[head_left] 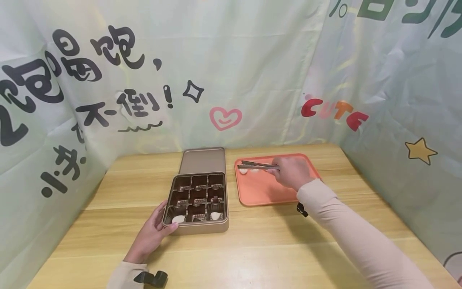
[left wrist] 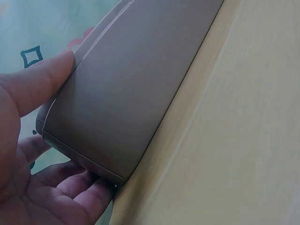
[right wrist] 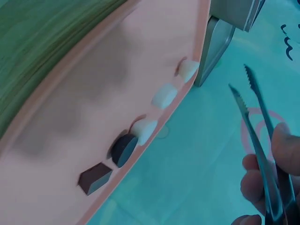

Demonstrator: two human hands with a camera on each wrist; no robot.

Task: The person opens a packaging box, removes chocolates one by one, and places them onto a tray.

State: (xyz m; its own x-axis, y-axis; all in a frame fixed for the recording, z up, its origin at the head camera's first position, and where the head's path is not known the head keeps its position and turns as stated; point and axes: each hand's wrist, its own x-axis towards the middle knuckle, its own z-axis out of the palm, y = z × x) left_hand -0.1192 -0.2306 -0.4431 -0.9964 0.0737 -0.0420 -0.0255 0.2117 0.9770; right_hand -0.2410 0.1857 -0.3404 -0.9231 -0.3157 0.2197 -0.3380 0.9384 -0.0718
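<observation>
My left hand (head_left: 149,237) grips the near left corner of a brown metal box (head_left: 202,229), thumb at the rim and fingers against the side. Its dark divider insert holds a white piece (head_left: 178,219) in the front left compartment, another white piece (head_left: 215,216) front right, and a dark piece (head_left: 215,198) in the middle right. Over the orange tray (head_left: 260,194), my right hand (head_left: 293,173) holds metal tongs (right wrist: 268,187), their serrated tips apart with nothing between. In the right wrist view, three white pieces (right wrist: 164,95), a dark round piece (right wrist: 124,150) and a brown block (right wrist: 95,178) line the tray's edge.
Behind the box lies its brown lid (head_left: 203,160), left of the tray. Box and tray rest on a wooden table (head_left: 252,257). Printed fabric (head_left: 260,80) hangs around the table's back and sides.
</observation>
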